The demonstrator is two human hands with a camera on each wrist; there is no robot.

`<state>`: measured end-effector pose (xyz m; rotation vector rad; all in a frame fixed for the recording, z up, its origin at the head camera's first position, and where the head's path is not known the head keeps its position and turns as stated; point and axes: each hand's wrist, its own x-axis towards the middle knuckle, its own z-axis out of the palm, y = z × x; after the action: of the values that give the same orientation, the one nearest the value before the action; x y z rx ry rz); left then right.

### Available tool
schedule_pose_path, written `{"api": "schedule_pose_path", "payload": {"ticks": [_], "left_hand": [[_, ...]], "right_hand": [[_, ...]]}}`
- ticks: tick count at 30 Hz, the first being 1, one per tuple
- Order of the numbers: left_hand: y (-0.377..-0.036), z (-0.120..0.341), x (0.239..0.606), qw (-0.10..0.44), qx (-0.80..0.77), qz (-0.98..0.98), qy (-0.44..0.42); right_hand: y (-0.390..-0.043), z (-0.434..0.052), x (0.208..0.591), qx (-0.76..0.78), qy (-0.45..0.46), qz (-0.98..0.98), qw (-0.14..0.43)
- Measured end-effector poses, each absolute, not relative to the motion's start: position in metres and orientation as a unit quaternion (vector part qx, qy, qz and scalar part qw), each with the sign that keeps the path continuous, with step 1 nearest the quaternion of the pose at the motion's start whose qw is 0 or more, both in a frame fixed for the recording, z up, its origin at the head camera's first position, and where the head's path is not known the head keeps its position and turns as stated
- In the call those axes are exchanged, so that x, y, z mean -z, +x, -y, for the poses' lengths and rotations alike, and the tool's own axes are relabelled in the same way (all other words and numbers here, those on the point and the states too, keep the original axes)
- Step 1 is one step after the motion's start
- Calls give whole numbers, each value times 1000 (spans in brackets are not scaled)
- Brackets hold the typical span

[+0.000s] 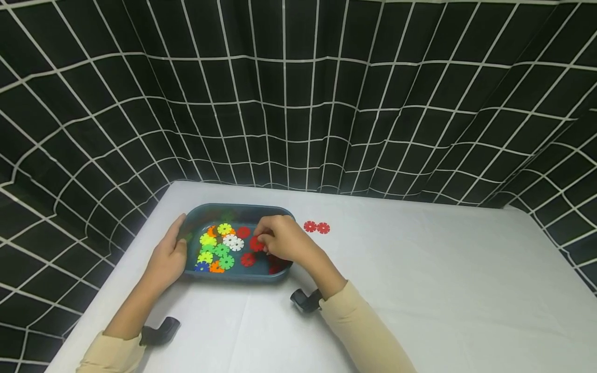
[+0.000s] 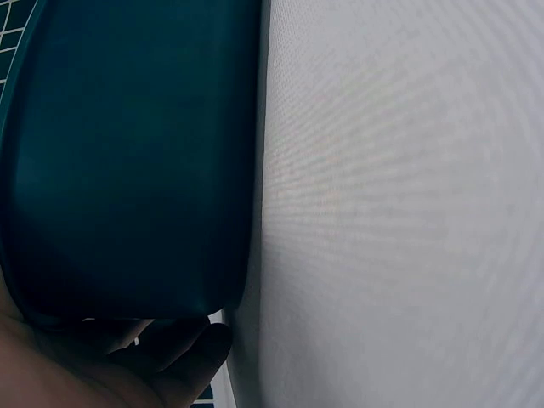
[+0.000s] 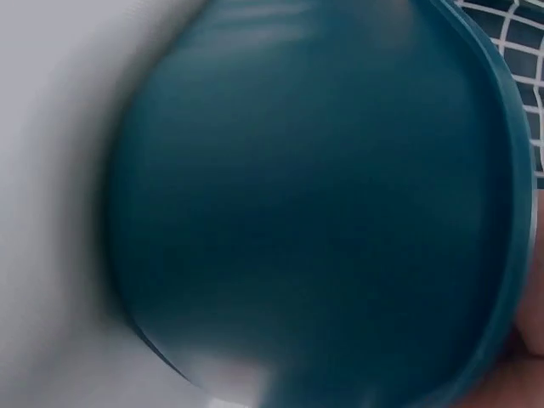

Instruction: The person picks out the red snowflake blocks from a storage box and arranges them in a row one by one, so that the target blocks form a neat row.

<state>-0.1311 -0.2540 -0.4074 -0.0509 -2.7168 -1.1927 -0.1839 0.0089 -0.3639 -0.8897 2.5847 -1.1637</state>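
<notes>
A dark teal plastic tub [image 1: 219,278] stands on the white cloth with notched interlocking plastic discs [image 1: 221,249] inside. At its left end my left hand [image 1: 167,257] grips the wall and rim. In the left wrist view the fingers [image 2: 191,353] curl against the outside of the tub [image 2: 136,170]. My right hand [image 1: 284,239] reaches over the right end and pinches a red disc [image 1: 256,243] between thumb and fingertips. Other red discs [image 1: 248,259] lie just below it. The tub's outer wall [image 3: 314,204] fills most of the right wrist view, hiding the fingertips.
Two red discs [image 1: 316,227] lie side by side on the white tablecloth [image 1: 420,280], right of the tub. A black curtain [image 1: 308,103] with a white grid hangs behind the table and along both sides. Black wrist cameras [image 1: 160,331] sit below the wrists.
</notes>
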Motion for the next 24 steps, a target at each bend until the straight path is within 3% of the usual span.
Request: {"api": "schedule_pose_path", "payload": {"ticks": [10,24], "left_hand": [[-130,253,407,87,398,913,-18],[-130,253,406,85,402,911,-17]], "right_hand": [[-196,-27,357,437,-257,-854,116],[-209,-56,349,484,-213,-841,111]]}}
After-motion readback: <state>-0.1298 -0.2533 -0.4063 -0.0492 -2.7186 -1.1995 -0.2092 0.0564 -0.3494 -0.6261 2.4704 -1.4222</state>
